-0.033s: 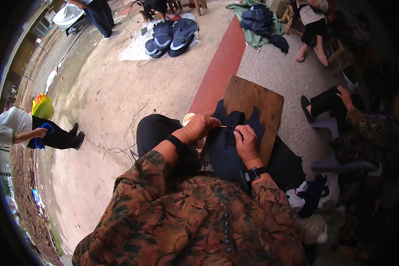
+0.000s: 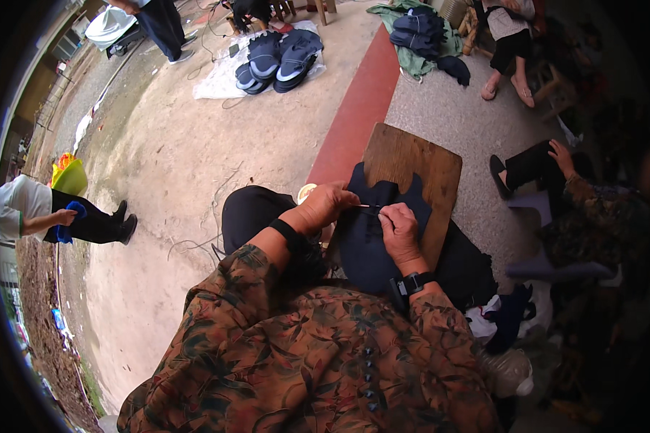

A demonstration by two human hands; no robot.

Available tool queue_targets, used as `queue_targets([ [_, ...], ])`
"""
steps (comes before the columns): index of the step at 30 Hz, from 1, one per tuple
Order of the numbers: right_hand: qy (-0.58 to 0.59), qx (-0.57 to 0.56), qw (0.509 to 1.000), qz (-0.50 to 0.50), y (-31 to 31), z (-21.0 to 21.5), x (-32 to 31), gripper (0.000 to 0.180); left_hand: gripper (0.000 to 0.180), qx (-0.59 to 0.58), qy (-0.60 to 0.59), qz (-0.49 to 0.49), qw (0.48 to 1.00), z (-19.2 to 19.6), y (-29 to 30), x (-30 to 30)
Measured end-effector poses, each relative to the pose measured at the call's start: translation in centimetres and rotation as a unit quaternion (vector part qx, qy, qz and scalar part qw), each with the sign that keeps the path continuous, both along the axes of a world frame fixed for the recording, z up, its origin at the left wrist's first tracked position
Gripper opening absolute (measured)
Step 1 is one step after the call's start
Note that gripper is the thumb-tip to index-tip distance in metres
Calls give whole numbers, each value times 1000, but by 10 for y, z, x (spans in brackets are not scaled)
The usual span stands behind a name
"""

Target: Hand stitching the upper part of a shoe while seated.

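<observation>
A dark navy cloth piece (image 2: 361, 249) with notched upper edges lies over a wooden board (image 2: 409, 157) in front of me. My left hand (image 2: 323, 206) pinches a thin light-coloured stick (image 2: 364, 206) just above the cloth; its exact kind is too small to tell. Close on its right, my right hand (image 2: 400, 225) is closed with thumb and forefinger together at the cloth's surface. What those fingers hold is too small to make out. A row of small dark knots or loops (image 2: 372, 232) runs down the cloth between the hands.
Dark cloth (image 2: 469, 270) hangs beside the board at the right. Bundled dark pieces lie on a white sheet (image 2: 208, 87) and a green cloth (image 2: 413, 66) farther off. Seated people are at the right; a standing person (image 2: 65, 209) holds blue cloth at the left. Thin cords (image 2: 217, 209) trail over the ground.
My right fingertips have shifted very slightly to the left over the cloth. My left hand and the board look unmoved.
</observation>
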State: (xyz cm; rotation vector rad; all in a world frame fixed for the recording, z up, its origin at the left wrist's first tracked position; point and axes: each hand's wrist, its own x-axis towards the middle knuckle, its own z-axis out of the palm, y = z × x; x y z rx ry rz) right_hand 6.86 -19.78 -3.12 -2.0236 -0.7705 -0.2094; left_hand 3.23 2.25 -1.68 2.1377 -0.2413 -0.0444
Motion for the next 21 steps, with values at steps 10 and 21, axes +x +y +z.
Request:
queue_targets([
  [10,-4,-55,998,-23,11,4,-4,21,13,53,-23,-45,997,0,11,10],
  [21,5,-104,994,-22,14,12,0,13,14,126,-58,-42,990,6,-5,20],
])
